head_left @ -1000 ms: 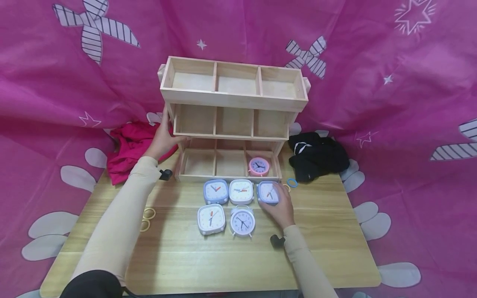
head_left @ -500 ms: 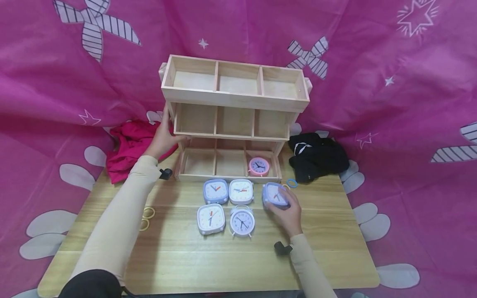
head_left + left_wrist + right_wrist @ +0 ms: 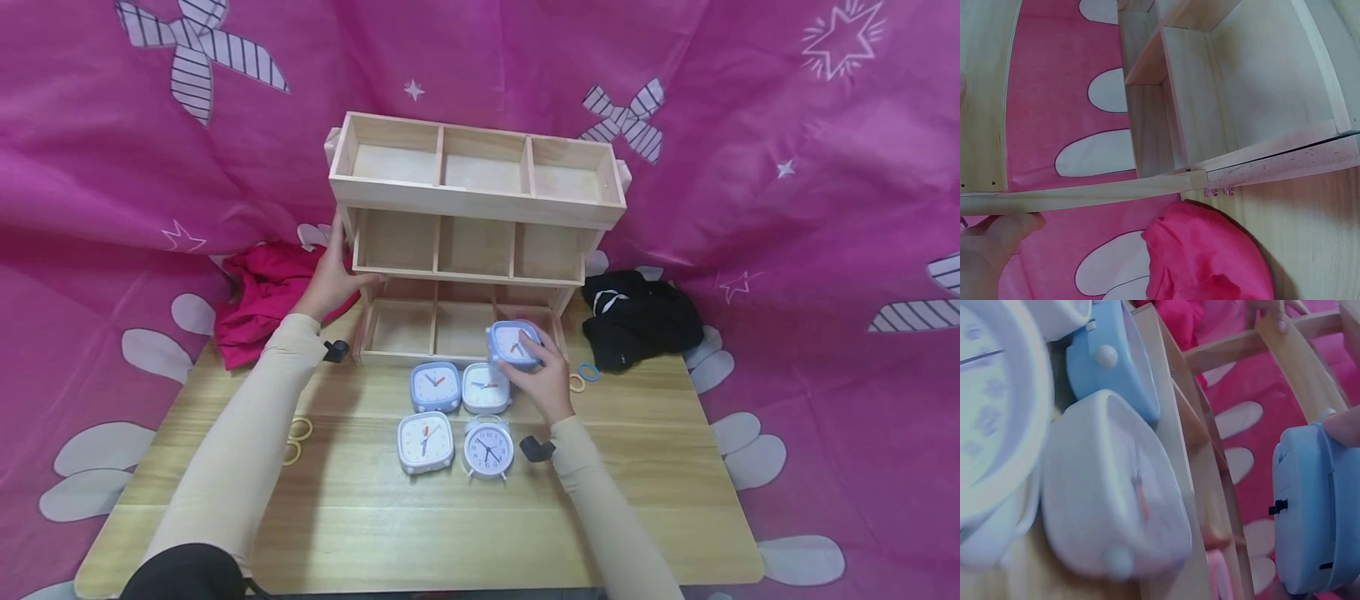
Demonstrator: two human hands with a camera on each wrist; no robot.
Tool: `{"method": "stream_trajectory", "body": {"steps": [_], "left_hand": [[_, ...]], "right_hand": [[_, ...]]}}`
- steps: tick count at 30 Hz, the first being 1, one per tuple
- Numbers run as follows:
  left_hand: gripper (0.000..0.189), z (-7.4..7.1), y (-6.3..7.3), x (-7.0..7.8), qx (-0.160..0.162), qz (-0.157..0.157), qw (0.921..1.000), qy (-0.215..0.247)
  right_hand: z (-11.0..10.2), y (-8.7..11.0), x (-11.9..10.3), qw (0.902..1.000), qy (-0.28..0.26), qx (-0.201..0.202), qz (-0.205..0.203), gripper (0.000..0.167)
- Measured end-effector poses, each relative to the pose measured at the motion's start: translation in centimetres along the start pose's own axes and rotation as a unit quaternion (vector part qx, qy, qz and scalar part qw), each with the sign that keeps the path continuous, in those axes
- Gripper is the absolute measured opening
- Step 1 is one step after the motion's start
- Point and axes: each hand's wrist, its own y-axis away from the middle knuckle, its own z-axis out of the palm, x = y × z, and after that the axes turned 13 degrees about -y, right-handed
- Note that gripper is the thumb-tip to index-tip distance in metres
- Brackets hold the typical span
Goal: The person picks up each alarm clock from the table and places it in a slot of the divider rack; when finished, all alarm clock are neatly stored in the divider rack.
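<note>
My right hand (image 3: 546, 385) grips a blue square alarm clock (image 3: 512, 343), raised in front of the bottom tier's right compartment. It mostly hides a pink round clock (image 3: 1220, 575) that sits in that compartment. In the right wrist view the held clock shows its back and side. My left hand (image 3: 330, 282) holds the left side support of a three-tier wooden rack (image 3: 472, 200), thumb toward the front. On the table before the rack are another blue clock (image 3: 435, 387), a white square clock (image 3: 486, 387), a second white square clock (image 3: 425, 442) and a white twin-bell clock (image 3: 488, 448).
Red cloth (image 3: 262, 300) lies left of the rack, and black cloth (image 3: 641, 321) lies right. A blue ring (image 3: 588, 372) and a yellow ring (image 3: 576, 383) lie near the rack's right front corner. More yellow rings (image 3: 300, 428) are beside the left forearm. A pink curtain (image 3: 480, 50) hangs behind.
My right hand has lifted the blue clock off the table and carried it left and toward the rack, over the bottom right compartment. My left hand stays on the rack.
</note>
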Motion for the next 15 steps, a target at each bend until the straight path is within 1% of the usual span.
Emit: {"method": "stream_trajectory", "body": {"steps": [3, 5, 8, 11, 15], "left_hand": [[0.138, -0.1, 0.1, 0.0, 0.000, -0.001, 1.0000, -0.003], [0.140, -0.2, 0.1, 0.0, 0.000, -0.001, 1.0000, -0.003], [0.143, -0.1, 0.1, -0.1, 0.001, 0.001, 1.0000, -0.001], [0.144, -0.1, 0.0, -0.3, 0.002, 0.001, 1.0000, 0.002], [0.143, 0.0, 0.0, -0.2, 0.001, 0.002, 1.0000, 0.002]], "right_hand": [[1.9, -1.5, 0.2, 0.9991, 0.040, -0.014, -0.002, 0.068], [3.2, -2.5, 0.3, 0.9976, 0.065, -0.022, 0.008, 0.070], [4.9, -3.8, 0.3, 0.9955, 0.082, -0.038, 0.029, 0.072], [6.4, -4.9, 0.3, 0.9933, 0.098, -0.048, 0.040, 0.072], [7.9, -6.1, 0.8, 0.9861, 0.151, -0.049, 0.047, 0.068]]}}
